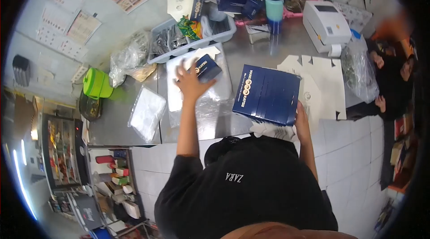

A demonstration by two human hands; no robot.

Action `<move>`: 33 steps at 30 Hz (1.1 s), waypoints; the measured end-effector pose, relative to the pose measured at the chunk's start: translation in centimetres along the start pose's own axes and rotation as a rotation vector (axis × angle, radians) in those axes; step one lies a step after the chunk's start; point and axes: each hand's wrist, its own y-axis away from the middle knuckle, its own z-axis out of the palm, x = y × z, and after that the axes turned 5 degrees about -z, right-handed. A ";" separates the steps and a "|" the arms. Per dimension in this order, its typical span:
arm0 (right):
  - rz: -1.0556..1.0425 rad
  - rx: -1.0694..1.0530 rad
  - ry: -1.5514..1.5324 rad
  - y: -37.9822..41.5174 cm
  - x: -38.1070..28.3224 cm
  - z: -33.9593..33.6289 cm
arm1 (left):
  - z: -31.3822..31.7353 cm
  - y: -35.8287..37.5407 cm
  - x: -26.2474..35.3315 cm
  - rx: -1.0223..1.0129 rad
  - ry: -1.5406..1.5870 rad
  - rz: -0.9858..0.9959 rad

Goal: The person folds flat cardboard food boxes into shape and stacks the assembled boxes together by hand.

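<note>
My left hand [193,83] is spread wide, with its fingers reaching over a small dark blue carton [208,68] with "KATSU" lettering. Beneath them lies a stack of clear plastic bags [222,87]. My right hand [302,120] grips the right edge of a stack of flat dark blue cartons [267,93], printed with a logo along the left side; the fingertips are partly hidden by the stack. White unfolded carton blanks [323,87] lie to the right, beside and partly under that stack.
Behind my left hand stands a grey-blue basket [192,47] of packets. A turquoise tumbler [274,10] and a white label printer [327,26] stand farther back. At left are a green container [97,83] and a plastic pack [147,113]. Another person [394,75] is at the right.
</note>
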 end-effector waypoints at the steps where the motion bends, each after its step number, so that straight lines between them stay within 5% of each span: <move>1: 0.017 0.009 -0.034 0.9 -2.4 0.5 | 0.5 -1.2 -2.0 -0.065 -0.056 -0.108; 2: 0.035 0.018 -0.070 1.4 -3.7 0.6 | 0.8 -1.7 -3.3 -0.068 -0.162 -0.150; 4: -0.047 0.006 -0.012 1.5 -2.8 -1.0 | 5.8 -4.5 -10.0 -0.466 0.265 -0.148; 6: -0.144 0.058 0.042 1.4 -1.9 -2.1 | 4.5 -4.3 -10.8 -0.274 0.289 -0.070; 9: -0.613 0.255 0.273 2.5 -3.3 -2.8 | -1.1 -3.1 -8.3 0.083 0.178 0.112; 11: -0.876 0.338 0.441 4.2 -6.7 -2.6 | -7.2 -2.0 -3.4 0.095 -0.003 0.278; 15: -1.172 0.084 0.620 4.8 -11.9 -0.6 | -12.4 0.2 6.1 0.206 0.023 0.684; 18: -0.998 -0.021 0.918 6.2 -18.2 3.0 | -12.3 2.7 12.4 0.213 0.069 1.094; 22: -0.581 -0.256 0.860 6.0 -16.8 1.7 | -9.6 5.0 17.3 0.116 0.278 1.419; 23: -0.735 -0.145 0.881 6.7 -16.4 0.6 | -8.9 5.3 18.1 0.172 0.328 1.446; 24: -0.620 -0.061 0.861 7.0 -16.2 -0.6 | -8.0 5.4 18.7 0.228 0.378 1.468; 26: -0.387 0.100 0.804 7.5 -15.6 -2.7 | -5.8 4.2 18.8 0.109 0.447 1.392; 29: -0.335 0.304 0.432 6.0 -12.8 -4.7 | -2.3 0.1 19.2 -0.254 0.414 1.212; 33: -0.308 0.314 0.352 2.6 -7.1 -2.7 | 8.0 -4.0 16.4 -0.796 0.244 0.817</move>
